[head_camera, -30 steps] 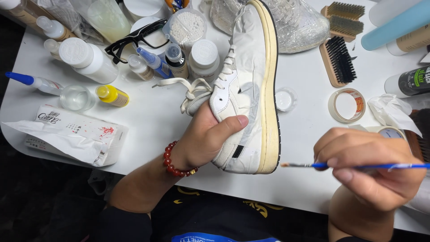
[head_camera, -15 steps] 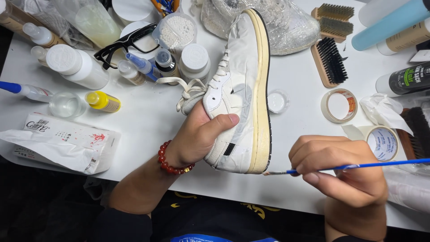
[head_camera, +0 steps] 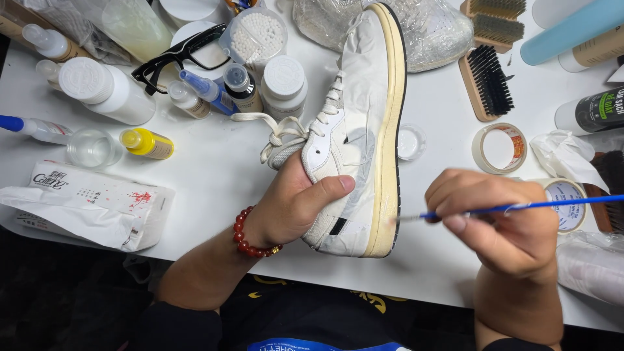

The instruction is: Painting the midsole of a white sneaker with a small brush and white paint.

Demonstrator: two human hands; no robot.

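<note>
A white high-top sneaker (head_camera: 364, 110) lies on its side on the white table (head_camera: 214, 175), its upper covered in masking tape and its yellowed sole edge facing right. My left hand (head_camera: 296, 208), with a red bead bracelet on the wrist, grips the shoe at the heel end, thumb across the taped side. My right hand (head_camera: 504, 224) holds a thin blue-handled paintbrush (head_camera: 520, 207). The brush tip touches the sole edge near the heel.
Bottles, black glasses (head_camera: 175, 55) and a jar of cotton swabs (head_camera: 255, 36) crowd the back left. A tissue pack (head_camera: 84, 205) lies at the left edge. Brushes (head_camera: 487, 81), tape rolls (head_camera: 499, 147) and a small clear dish (head_camera: 411, 142) sit to the right. A plastic-wrapped shoe (head_camera: 435, 29) rests behind.
My right hand has moved the brush left, bringing its tip onto the sole edge. My left hand keeps its hold on the sneaker.
</note>
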